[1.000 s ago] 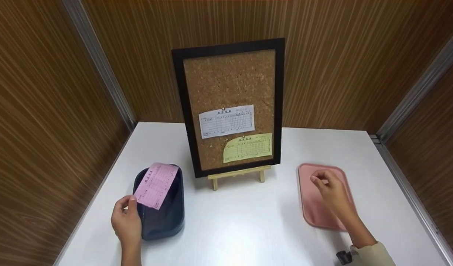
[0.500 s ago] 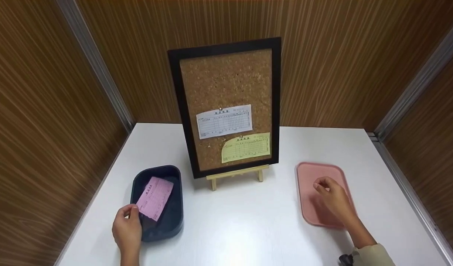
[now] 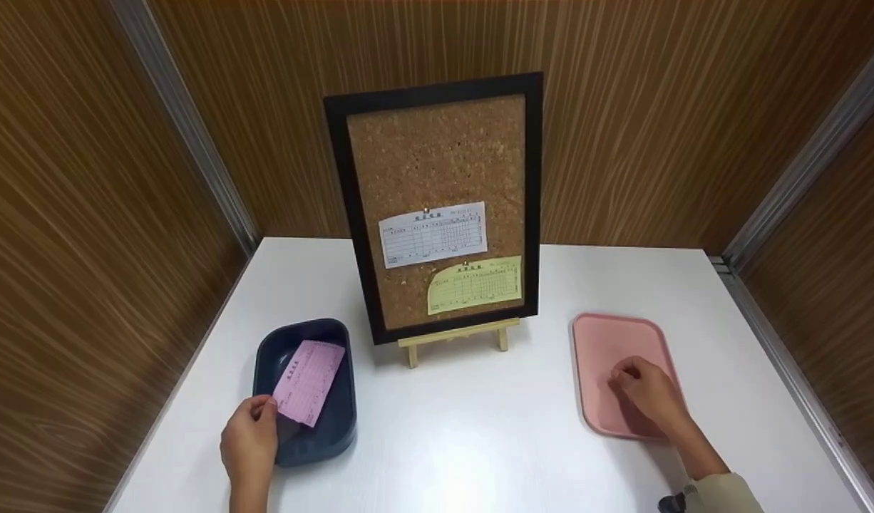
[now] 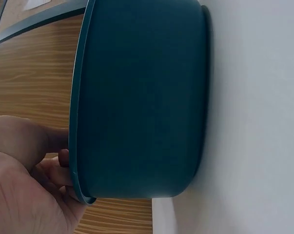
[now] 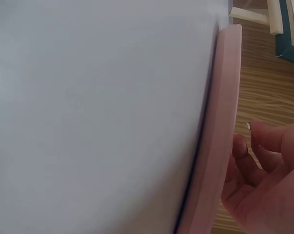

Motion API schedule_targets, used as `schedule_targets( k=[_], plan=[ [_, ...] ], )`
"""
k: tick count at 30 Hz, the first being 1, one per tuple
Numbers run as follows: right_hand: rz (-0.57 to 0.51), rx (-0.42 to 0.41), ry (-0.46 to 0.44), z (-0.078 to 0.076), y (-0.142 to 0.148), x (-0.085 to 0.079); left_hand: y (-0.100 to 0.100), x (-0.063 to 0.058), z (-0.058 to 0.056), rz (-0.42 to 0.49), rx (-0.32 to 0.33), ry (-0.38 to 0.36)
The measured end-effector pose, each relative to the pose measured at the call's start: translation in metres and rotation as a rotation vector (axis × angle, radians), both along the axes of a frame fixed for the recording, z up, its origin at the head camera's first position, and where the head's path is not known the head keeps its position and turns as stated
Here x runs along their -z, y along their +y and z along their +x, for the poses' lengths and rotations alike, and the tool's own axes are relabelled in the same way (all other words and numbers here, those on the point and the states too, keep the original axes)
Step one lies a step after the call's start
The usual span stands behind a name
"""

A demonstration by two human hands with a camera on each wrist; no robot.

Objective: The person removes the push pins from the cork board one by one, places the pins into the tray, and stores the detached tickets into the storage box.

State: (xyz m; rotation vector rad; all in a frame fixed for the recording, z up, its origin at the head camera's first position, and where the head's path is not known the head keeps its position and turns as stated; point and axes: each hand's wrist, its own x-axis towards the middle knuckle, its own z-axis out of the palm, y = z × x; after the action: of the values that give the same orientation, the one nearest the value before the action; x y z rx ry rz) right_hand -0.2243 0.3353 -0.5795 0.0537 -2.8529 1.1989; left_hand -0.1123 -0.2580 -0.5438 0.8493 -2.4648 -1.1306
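My left hand [image 3: 248, 438] pinches a pink printed slip [image 3: 310, 381] by its near-left corner. The slip slants over the inside of a dark blue bin [image 3: 351, 399]. In the left wrist view, the fingers are at the bin's rim [image 4: 77, 141], and the slip is hidden behind its wall. Over the pink tray [image 3: 601, 331], my right hand [image 3: 651, 392] has its thumb and fingers curled together. A tiny shiny pin [image 5: 248, 126] seems to show at the thumb tip in the right wrist view; it is too small to make out fully.
Between the bin and tray stands a black-framed cork board [image 3: 437, 153] on a small wooden easel [image 3: 458, 332]. A white slip [image 3: 433, 235] and a yellow slip [image 3: 475, 286] are pinned to it. Wood-grain walls [image 3: 622, 121] enclose the white table [image 3: 451, 427].
The left hand has lowered the pink slip into the bin's opening, then shifted it slightly right. My right hand has come down and nearer over the pink tray.
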Motion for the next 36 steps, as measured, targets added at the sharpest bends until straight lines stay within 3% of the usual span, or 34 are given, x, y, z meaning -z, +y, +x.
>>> schedule_targets(
  k=[10, 20, 25, 30, 36],
  plan=[
    [0.064, -0.006, -0.045, 0.002, 0.004, -0.002, -0.002, -0.001, 0.001, -0.046, 0.009, -0.04],
    [0.066, -0.006, -0.084, 0.002, 0.005, -0.009, 0.0, -0.009, -0.001, -0.014, 0.025, -0.081],
    [0.05, 0.014, -0.083, 0.002, 0.0, -0.021, 0.007, -0.017, -0.004, -0.049, 0.044, -0.049],
    [0.016, 0.031, -0.001, 0.0, -0.009, -0.03, 0.018, -0.024, -0.01, -0.129, 0.05, 0.026],
    [-0.05, 0.045, 0.051, -0.001, -0.024, -0.037, 0.033, -0.03, -0.02, -0.129, 0.103, 0.114]
  ],
)
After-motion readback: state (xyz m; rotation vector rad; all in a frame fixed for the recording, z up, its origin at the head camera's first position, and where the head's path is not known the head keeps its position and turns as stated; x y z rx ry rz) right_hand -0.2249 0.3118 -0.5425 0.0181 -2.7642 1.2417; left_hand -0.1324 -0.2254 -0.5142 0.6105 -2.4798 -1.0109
